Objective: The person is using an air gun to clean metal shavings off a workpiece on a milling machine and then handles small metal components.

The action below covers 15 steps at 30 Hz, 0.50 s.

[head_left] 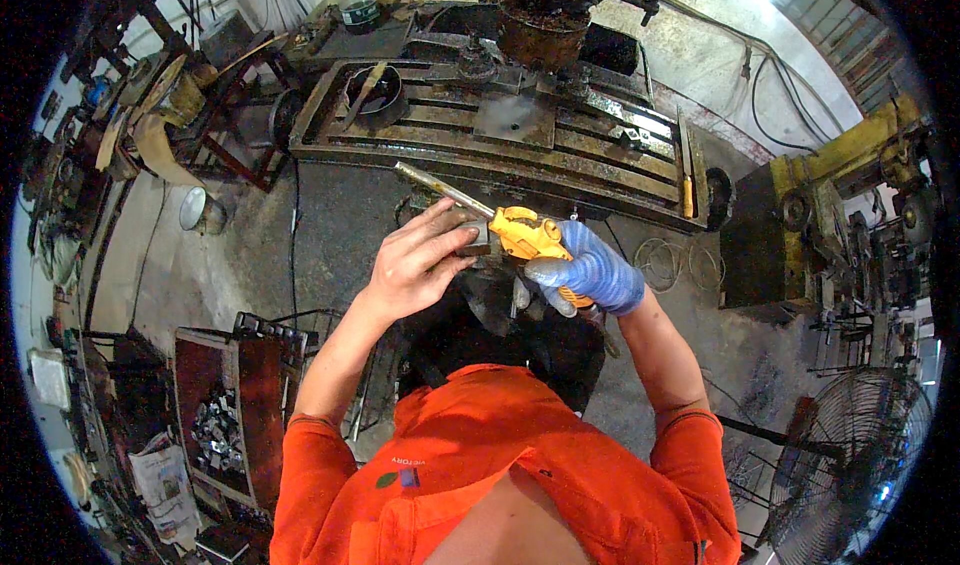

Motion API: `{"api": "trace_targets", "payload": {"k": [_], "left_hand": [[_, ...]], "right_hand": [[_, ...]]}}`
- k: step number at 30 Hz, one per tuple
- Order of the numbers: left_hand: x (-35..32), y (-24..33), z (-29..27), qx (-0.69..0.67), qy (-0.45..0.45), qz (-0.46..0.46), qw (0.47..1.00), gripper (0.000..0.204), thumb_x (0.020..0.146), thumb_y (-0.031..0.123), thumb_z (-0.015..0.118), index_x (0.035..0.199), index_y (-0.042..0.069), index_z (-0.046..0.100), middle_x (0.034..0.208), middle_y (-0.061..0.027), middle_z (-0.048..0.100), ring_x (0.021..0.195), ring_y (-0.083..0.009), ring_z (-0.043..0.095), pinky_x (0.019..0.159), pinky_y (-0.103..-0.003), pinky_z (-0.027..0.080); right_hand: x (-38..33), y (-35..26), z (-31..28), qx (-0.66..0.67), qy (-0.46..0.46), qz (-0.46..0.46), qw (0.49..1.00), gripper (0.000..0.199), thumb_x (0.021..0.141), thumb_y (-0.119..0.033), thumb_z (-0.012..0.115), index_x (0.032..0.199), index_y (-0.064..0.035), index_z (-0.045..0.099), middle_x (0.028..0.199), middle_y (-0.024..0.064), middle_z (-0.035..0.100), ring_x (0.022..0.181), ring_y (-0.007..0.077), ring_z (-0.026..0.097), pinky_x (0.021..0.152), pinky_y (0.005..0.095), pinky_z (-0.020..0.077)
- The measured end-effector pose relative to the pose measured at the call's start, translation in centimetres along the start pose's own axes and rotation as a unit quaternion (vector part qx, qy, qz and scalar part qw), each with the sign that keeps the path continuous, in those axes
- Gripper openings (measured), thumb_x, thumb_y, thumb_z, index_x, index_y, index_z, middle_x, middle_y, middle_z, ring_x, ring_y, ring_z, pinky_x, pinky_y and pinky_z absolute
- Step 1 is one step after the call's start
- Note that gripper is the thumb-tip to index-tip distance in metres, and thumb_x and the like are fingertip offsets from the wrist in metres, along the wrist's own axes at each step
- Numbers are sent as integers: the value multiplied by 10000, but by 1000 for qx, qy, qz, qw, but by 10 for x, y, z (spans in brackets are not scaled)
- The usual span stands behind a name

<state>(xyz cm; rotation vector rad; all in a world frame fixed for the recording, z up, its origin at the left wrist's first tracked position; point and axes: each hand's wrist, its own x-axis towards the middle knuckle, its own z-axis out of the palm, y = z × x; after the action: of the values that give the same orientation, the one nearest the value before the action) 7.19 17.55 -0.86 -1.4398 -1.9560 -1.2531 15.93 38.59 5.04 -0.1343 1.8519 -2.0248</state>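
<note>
My right hand (595, 270), in a blue and grey work glove, is closed round a yellow air blow gun (525, 233). The gun's long metal nozzle (445, 187) points up and to the left, passing just beyond my left fingertips. My bare left hand (415, 260) pinches a small grey metal block (476, 238) between thumb and fingers, close beside the gun's front. Part of the block is hidden by the fingers. Both hands are in front of my body, short of the slotted machine table (450, 145).
On the machine table stand a round black pan (375, 100) with a brush across it, a small metal piece (632, 137) and a yellow-handled tool (688, 195). A metal bucket (202, 211) is on the floor at left. A fan (850, 465) stands at lower right, a cabinet of metal pieces (218, 430) at lower left.
</note>
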Motion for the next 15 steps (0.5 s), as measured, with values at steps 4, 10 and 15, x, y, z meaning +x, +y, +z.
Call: {"api": "trace_targets", "payload": {"k": [4,10,15], "left_hand": [[3,-1,1,-8,-1,-2,1000,363,609,58,737,940,33,592,950,-154,623,975,-340,580,852,-386,474],[9,4,-2,-25,11,-5,1000,340,614,51,732,913,11,575,925,-149,632,941,-311,600,896,-408,447],[13,6,-4,-28,2,16,999,343,615,30,714,934,25,588,917,-142,634,909,-275,614,928,-444,420]], "right_hand": [[0,2,-2,-7,3,-27,1000,519,762,-209,640,1226,-40,481,1052,-11,567,888,59,499,791,218,409],[-2,10,-5,3,0,-33,999,581,749,-246,654,1253,-40,449,1052,-8,564,871,67,508,779,223,419],[-8,0,-2,-17,6,-17,1000,613,740,-258,670,1260,-35,436,1103,8,550,951,82,494,835,235,400]]}}
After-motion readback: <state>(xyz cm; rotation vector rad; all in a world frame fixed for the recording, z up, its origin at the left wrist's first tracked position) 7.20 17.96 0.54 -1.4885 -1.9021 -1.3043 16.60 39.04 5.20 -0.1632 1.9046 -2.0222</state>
